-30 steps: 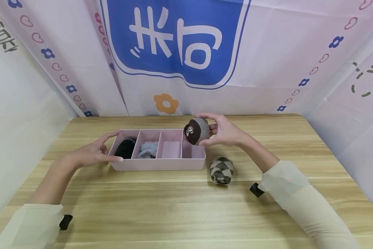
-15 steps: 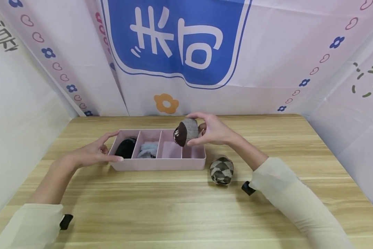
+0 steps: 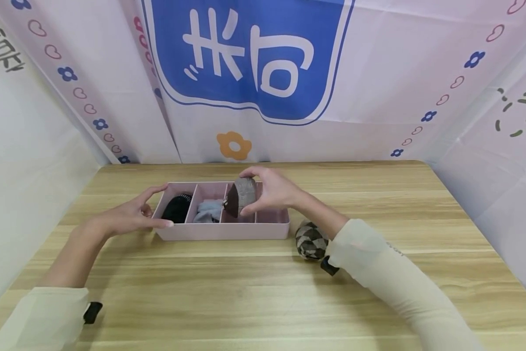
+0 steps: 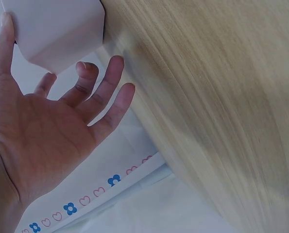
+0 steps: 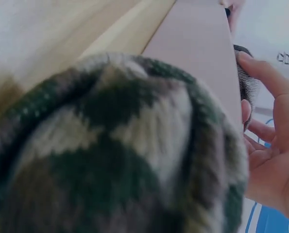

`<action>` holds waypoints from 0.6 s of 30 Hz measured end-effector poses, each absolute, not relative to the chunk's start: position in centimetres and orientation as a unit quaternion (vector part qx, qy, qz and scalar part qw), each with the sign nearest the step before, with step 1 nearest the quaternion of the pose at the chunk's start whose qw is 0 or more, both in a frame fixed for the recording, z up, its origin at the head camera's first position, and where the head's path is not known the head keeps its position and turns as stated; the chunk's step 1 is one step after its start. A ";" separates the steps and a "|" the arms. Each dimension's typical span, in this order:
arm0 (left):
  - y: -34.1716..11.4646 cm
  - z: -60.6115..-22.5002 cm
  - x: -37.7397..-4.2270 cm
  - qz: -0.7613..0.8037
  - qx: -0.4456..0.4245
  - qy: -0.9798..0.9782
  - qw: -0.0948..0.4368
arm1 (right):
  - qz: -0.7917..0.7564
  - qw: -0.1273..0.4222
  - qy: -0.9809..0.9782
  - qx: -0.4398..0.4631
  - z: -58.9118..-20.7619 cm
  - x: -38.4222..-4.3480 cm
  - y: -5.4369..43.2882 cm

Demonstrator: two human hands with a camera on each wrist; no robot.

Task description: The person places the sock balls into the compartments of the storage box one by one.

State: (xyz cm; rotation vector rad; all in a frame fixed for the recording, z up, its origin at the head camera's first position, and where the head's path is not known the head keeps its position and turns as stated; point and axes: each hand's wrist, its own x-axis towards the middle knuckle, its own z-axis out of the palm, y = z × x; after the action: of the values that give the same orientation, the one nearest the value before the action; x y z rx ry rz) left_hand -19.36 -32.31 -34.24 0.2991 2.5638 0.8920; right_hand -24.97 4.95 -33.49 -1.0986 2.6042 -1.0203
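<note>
My right hand grips a rolled sock, grey with a dark brown end, over the third compartment from the left of a pink divided box. In the right wrist view, the fingers and thumb pinch the grey sock beside the box wall. My left hand holds the box's left end, thumb at the front corner and index finger at the back corner; its other fingers stick out loosely in the left wrist view. Inside the box, a black rolled sock fills the first compartment and a light grey-blue sock the second.
A checkered brown-and-beige rolled sock lies on the wooden table, right of the box, partly under my right wrist. It looms large in the right wrist view. A printed cloth backdrop rises behind the table's far edge.
My right hand has carried the grey-and-brown sock left and down, from over the fourth compartment to the third. The left hand and the box have stayed in place.
</note>
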 end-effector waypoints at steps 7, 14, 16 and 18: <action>-32.4 -34.3 -19.4 0.314 0.111 0.922 0.200 | -0.261 0.084 0.880 -0.387 -34.8 -25.1 3.5; -32.4 -34.4 -19.4 0.314 0.110 0.922 0.197 | -0.282 0.094 0.870 -0.393 -34.7 -24.9 4.5; -32.4 -34.4 -19.4 0.316 0.109 0.922 0.197 | -0.305 0.097 0.865 -0.387 -34.2 -24.7 5.4; -32.4 -34.4 -19.4 0.315 0.113 0.922 0.195 | -0.327 0.097 0.861 -0.378 -33.6 -24.5 6.4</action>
State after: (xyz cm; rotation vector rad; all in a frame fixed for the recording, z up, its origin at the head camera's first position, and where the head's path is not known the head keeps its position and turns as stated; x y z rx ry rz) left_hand -19.38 -32.43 -34.44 0.3156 2.5833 0.8829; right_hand -24.46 6.42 -33.65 -1.1181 2.5487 -0.9681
